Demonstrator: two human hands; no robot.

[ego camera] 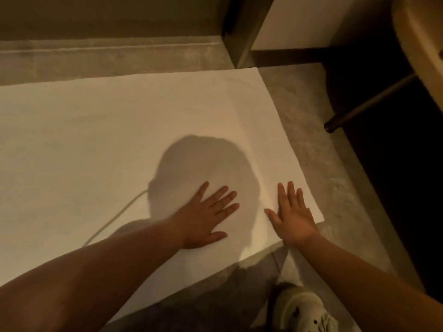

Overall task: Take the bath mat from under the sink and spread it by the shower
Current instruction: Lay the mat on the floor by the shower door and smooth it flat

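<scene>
Pressing flat on the white bath mat (107, 140), both hands are laid palm down with straight fingers. The left hand (208, 216) is set further in from the edge, its fingers fanned apart and pointed far and right, its thumb spread toward the near side. The right hand (293, 216) is placed just beside the mat's near right corner, its fingers held close together and pointed far, its thumb spread to the left. Nothing is gripped by either hand. A faint crease (257, 173) is seen in the mat between the two hands.

The mat is spread on the grey floor (311, 144). Its far edge is laid alongside a raised grey ledge (100, 58), its left part is cut off by the frame, and its near edge is run diagonally up to the right corner. A strip of bare floor is left along the mat's right edge.

A rounded shadow (203, 164) is cast on the mat just beyond the left hand. To the right, well apart from the mat, a dark stool leg (369, 104) is planted at a slant under a wooden seat (422, 49). At the far right corner of the mat a dark upright post (242, 32) is met. A pale shoe (302, 310) is seen at the near side, beside the right forearm.
</scene>
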